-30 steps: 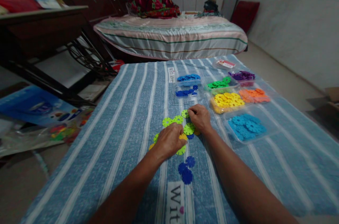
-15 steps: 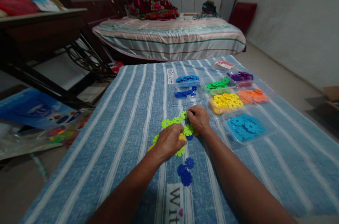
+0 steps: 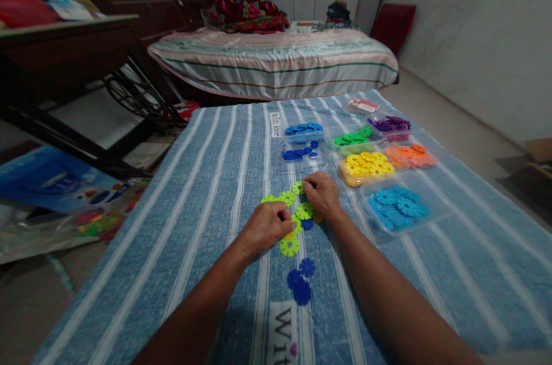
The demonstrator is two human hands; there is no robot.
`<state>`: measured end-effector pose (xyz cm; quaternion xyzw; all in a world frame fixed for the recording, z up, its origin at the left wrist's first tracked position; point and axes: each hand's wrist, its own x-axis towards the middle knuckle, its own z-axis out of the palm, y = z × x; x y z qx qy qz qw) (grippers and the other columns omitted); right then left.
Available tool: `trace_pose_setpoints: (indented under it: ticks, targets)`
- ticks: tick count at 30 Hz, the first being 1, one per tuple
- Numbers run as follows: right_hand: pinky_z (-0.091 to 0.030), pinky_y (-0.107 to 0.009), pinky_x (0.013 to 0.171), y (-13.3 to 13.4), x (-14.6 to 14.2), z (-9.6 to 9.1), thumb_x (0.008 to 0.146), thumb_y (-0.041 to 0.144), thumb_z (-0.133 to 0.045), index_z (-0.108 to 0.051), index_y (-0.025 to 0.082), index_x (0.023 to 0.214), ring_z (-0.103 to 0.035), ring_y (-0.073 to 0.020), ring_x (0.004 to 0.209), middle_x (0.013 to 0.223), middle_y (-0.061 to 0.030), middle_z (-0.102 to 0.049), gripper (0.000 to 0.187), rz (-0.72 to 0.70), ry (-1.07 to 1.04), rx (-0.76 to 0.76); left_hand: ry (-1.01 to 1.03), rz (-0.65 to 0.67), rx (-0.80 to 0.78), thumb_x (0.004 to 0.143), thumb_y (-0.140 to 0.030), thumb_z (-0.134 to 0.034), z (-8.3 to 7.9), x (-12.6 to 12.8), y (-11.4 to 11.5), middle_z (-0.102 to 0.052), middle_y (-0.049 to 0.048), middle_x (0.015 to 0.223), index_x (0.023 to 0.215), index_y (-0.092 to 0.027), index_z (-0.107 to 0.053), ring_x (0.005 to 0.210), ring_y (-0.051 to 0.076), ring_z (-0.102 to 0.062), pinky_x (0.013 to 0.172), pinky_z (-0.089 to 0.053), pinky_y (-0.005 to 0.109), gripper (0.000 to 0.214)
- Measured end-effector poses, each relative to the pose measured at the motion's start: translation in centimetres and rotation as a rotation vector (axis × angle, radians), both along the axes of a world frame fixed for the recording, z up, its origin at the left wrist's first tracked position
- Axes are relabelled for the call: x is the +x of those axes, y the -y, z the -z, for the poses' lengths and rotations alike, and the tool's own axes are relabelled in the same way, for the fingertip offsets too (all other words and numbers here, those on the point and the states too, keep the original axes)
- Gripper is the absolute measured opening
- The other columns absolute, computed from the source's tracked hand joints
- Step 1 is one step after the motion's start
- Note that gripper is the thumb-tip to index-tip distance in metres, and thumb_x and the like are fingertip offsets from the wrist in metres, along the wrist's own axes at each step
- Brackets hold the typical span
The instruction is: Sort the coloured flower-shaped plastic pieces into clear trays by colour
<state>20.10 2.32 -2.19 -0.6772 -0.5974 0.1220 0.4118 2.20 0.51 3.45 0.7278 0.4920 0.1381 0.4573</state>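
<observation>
Lime-green snowflake discs [image 3: 289, 245], notched at the rim like flowers, lie partly joined in a group on the striped cloth. My left hand [image 3: 268, 224] is closed, its thumb and fingertips pinching a yellow snowflake disc [image 3: 291, 234] at the group's lower part. Most of that disc is covered. At the group's upper right, my right hand [image 3: 321, 195] pinches the edge of a lime-green snowflake disc [image 3: 297, 187]. A dark blue disc [image 3: 307, 224] shows beneath the lime ones. Closer to me lie several loose dark blue discs [image 3: 301, 284].
Clear trays hold yellow [image 3: 368, 164], orange [image 3: 410, 156], light blue [image 3: 399, 208], green [image 3: 352, 137] and purple discs [image 3: 390, 124]. Two blue batches [image 3: 303, 129] sit further left. A bed [image 3: 276, 60] stands beyond the cloth [image 3: 207, 181], and a sewing-machine table [image 3: 69, 37] at left.
My left hand has drawn slightly left and its fingers have curled in, uncovering more lime discs. My right hand stays nearly in place. The view has shifted a little.
</observation>
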Motion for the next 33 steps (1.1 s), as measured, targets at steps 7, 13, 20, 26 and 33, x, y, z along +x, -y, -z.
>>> trace_pose_setpoints:
  ticks: [7, 13, 20, 26, 33]
  targets:
    - [-0.041, -0.029, 0.077, 0.0, 0.0, -0.1, 0.085, 0.024, -0.054, -0.073, 0.02, 0.076, -0.058, -0.0179, 0.083, 0.082, -0.0034, -0.069, 0.022, 0.0, 0.022, -0.019, 0.143, -0.122, -0.177, 0.063, -0.027, -0.07, -2.9, 0.6, -0.7, -0.052, -0.0042, 0.047, 0.06, -0.016, -0.055, 0.043, 0.007, -0.046, 0.044, -0.033, 0.019, 0.019]
    - [-0.043, -0.028, 0.07, 0.0, 0.1, 0.3, 0.08, 0.025, -0.058, -0.073, 0.02, 0.082, -0.059, -0.0203, 0.082, 0.081, -0.0047, -0.069, 0.015, 0.003, 0.044, -0.049, 0.313, -0.05, -0.129, 0.072, -0.019, -0.069, -6.4, 7.5, -2.3, -0.058, -0.0028, 0.052, 0.065, -0.014, -0.057, 0.044, 0.006, -0.05, 0.046, -0.039, 0.017, 0.014]
    - [-0.046, -0.029, 0.074, 0.1, -0.2, 0.0, 0.084, 0.026, -0.054, -0.073, 0.019, 0.087, -0.062, -0.0233, 0.088, 0.085, -0.0077, -0.071, 0.021, 0.055, 0.044, -0.071, 0.384, -0.03, 0.233, 0.068, -0.017, -0.067, -7.2, 10.2, -3.8, -0.067, 0.0011, 0.078, 0.08, -0.014, -0.066, 0.069, 0.01, -0.059, 0.065, -0.048, 0.022, 0.012]
    - [-0.043, -0.03, 0.079, 0.5, 0.0, -0.6, 0.085, 0.025, -0.054, -0.074, 0.02, 0.078, -0.06, -0.02, 0.086, 0.084, -0.0046, -0.07, 0.022, 0.004, 0.027, -0.027, -0.051, 0.066, 0.185, 0.074, -0.021, -0.059, -4.5, 2.9, -2.0, -0.058, -0.0019, 0.059, 0.067, -0.017, -0.063, 0.058, 0.012, -0.053, 0.058, -0.038, 0.023, 0.01]
    - [-0.042, -0.029, 0.079, 0.5, 0.1, -0.3, 0.084, 0.025, -0.054, -0.074, 0.021, 0.077, -0.059, -0.0184, 0.085, 0.084, -0.0033, -0.07, 0.022, 0.001, 0.016, -0.009, -0.548, 0.124, 0.267, 0.077, -0.034, -0.061, -2.5, 0.3, 1.8, -0.062, 0.0048, 0.07, 0.069, -0.02, -0.063, 0.07, 0.021, -0.059, 0.064, -0.036, 0.029, 0.016]
